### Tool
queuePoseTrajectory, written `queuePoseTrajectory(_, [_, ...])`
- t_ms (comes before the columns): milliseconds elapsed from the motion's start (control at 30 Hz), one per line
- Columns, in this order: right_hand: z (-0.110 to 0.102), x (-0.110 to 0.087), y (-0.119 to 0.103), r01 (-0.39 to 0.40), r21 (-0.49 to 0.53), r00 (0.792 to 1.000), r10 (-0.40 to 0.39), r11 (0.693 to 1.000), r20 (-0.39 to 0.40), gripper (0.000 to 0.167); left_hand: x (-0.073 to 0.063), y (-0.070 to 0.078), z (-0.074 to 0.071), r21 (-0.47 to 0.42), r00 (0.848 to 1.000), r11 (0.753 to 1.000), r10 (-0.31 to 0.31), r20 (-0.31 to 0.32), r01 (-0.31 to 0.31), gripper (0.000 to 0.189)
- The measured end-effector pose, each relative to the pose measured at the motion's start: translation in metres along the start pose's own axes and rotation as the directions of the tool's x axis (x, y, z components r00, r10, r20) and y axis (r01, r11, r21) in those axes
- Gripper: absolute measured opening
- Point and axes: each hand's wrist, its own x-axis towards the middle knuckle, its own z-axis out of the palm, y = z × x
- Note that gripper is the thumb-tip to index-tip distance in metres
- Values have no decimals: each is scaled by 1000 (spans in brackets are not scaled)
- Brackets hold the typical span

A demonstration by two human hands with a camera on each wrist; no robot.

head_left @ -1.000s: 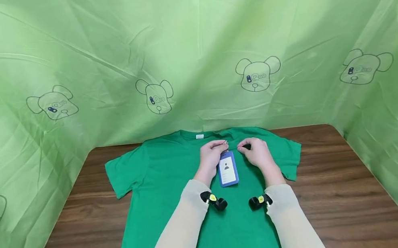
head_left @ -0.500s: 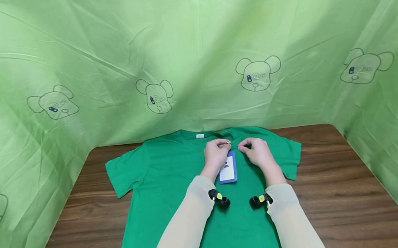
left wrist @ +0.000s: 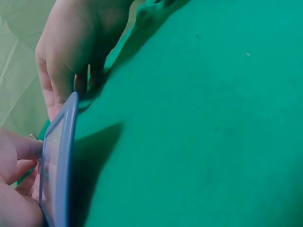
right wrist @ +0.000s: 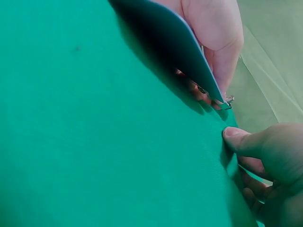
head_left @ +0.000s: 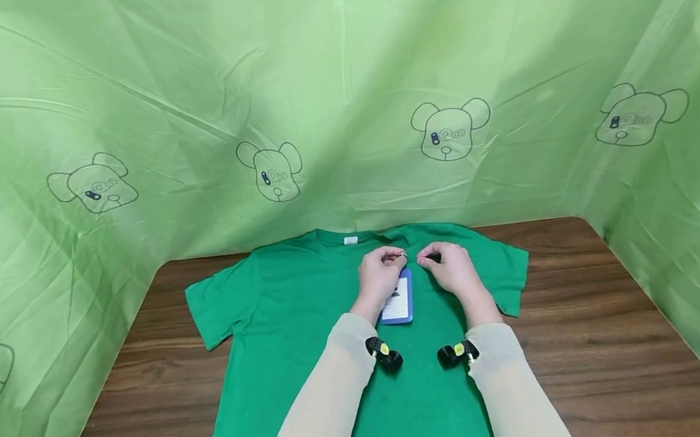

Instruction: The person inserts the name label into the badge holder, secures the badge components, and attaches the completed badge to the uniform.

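A green T-shirt [head_left: 314, 365] lies spread out, collar toward the back. Over its upper chest my left hand [head_left: 380, 276] pinches a small metal clip [right wrist: 229, 103] at the top of a blue-framed ID badge [head_left: 397, 300]. The badge hangs tilted above the cloth and casts a shadow on it; its upper part is hidden behind the left hand in the head view. Just right of the clip, my right hand [head_left: 451, 267] pinches a raised fold of the shirt between thumb [right wrist: 236, 137] and fingers. In the right wrist view the clip sits right at the fold's edge.
The shirt lies on a dark wooden table [head_left: 612, 333]. Light green curtains [head_left: 337, 92] with bear-head drawings stand behind and along both sides. A white label [head_left: 351, 240] shows inside the collar. Each wrist bears a small black camera [head_left: 391, 361].
My left hand has moved right toward the right hand, bringing the clip closer to the pinched cloth. The badge has shifted slightly left and is partly covered. The right hand stays put.
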Motion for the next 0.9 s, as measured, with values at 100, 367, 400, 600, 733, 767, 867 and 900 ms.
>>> queuePoseTrajectory(100, [1, 1, 1, 6, 0, 1000, -6, 1000, -5, 13, -1, 1, -1, 44, 1000, 999, 18, 4, -18, 8])
queuePoseTrajectory(367, [-1, 1, 1, 12, 6, 1000, -12, 1000, 0, 14, -2, 4, -1, 28, 1000, 999, 21, -17, -21, 8])
queuePoseTrajectory(400, [-1, 1, 1, 8, 8, 1000, -8, 1000, 3, 14, -2, 4, 0, 16, 1000, 1000, 22, -22, -22, 8])
queuePoseTrajectory(600, [0, 2, 4, 7, 2, 1000, -7, 1000, 7, 14, -2, 1, -1, 51, 999, 998, 34, -9, -33, 10])
queuePoseTrajectory(733, [1, 2, 3, 16, 0, 1000, -16, 1000, -1, 14, -1, 0, -3, 62, 999, 997, 33, 21, -35, 9])
queuePoseTrajectory(767, [1, 2, 3, 16, 1, 1000, -16, 1000, -4, 13, -1, -1, -4, 60, 999, 998, 33, 28, -34, 9])
queuePoseTrajectory(867, [2, 3, 3, 16, 6, 1000, -16, 1000, -13, 13, -1, -1, -5, 50, 999, 998, 29, 37, -31, 8])
queuePoseTrajectory(900, [2, 3, 4, 15, 8, 1000, -15, 1000, -15, 13, -1, -2, -5, 49, 999, 998, 29, 36, -30, 8])
